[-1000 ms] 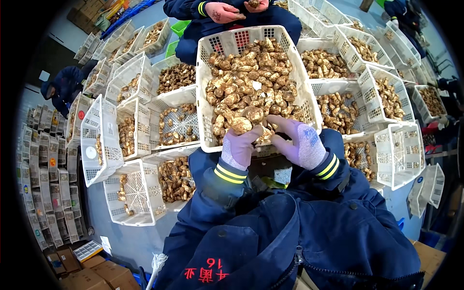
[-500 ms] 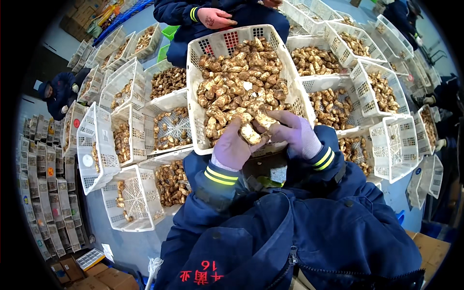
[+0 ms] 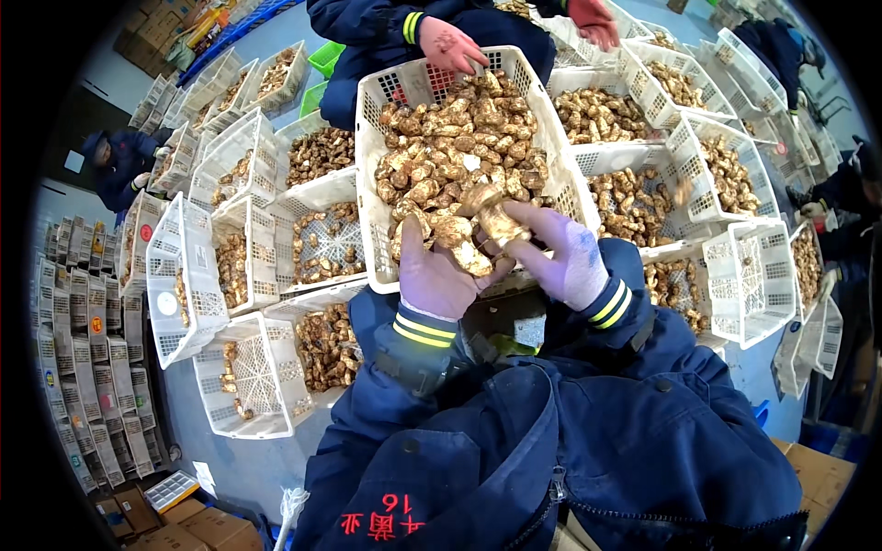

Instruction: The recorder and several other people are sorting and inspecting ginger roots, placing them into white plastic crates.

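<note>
Over the near end of a white plastic crate (image 3: 369,216) heaped with brown-and-cream mushrooms (image 3: 469,129), both my gloved hands are raised. My left hand (image 3: 436,283), in a pale purple glove, is closed round a stubby mushroom (image 3: 464,253) between thumb and fingers. Another mushroom (image 3: 499,223), with a brown cap and pale stem, is gripped by my right hand (image 3: 568,254), its thumb and fingers pinching the stem. The two mushrooms are close beside each other. Part of each is hidden by the fingers.
A co-worker's pink-gloved hand (image 3: 450,44) reaches over the crate's far rim; their other hand (image 3: 593,22) is raised to its right. White crates of mushrooms flank me, such as one at left (image 3: 276,220) and one at right (image 3: 675,234). Stacked crates (image 3: 96,358) stand far left.
The mushroom in my right hand has tilted more upright, cap up, and its fingers have shifted. Across the crate, the co-worker's hands have moved right, one now over the far rim.
</note>
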`<state>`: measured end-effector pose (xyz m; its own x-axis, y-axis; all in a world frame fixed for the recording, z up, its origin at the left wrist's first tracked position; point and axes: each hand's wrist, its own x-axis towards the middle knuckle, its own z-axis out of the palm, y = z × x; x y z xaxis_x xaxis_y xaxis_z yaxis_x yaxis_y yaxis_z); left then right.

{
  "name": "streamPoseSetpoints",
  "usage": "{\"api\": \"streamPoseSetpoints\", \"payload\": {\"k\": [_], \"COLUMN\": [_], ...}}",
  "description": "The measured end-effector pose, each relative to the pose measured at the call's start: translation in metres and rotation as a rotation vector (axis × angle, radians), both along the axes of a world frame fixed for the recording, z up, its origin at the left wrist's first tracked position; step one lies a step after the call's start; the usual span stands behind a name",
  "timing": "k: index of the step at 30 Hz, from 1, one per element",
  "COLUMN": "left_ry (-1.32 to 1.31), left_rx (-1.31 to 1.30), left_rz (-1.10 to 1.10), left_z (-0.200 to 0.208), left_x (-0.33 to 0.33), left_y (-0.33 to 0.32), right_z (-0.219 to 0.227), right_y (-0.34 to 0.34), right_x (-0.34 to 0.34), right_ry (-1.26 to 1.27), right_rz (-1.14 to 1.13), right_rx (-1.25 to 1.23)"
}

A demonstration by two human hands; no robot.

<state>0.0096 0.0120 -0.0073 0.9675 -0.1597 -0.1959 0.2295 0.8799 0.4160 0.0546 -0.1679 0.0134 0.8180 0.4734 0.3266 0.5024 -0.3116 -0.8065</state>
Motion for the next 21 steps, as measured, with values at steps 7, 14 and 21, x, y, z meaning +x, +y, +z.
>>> {"api": "streamPoseSetpoints", "payload": {"k": [7, 14, 21], "left_ry": [-0.033, -0.001, 0.093], "left_rx": [0.011, 0.172, 0.339], "left_rz": [0.103, 0.182, 0.29], "left_z": [-0.002, -0.04, -0.032], "left_x": [0.0, -0.003, -0.006], "left_y": [0.001, 0.02, 0.056], "right_z": [-0.003, -0.028, -0.068], "right_y": [-0.011, -0.018, -0.032], "right_x": [0.01, 0.03, 0.035], "right_ry": [0.077, 0.051, -0.078], "right_rz": [-0.092, -0.133, -0.063], "right_rx": [0.02, -0.06, -0.413]}}
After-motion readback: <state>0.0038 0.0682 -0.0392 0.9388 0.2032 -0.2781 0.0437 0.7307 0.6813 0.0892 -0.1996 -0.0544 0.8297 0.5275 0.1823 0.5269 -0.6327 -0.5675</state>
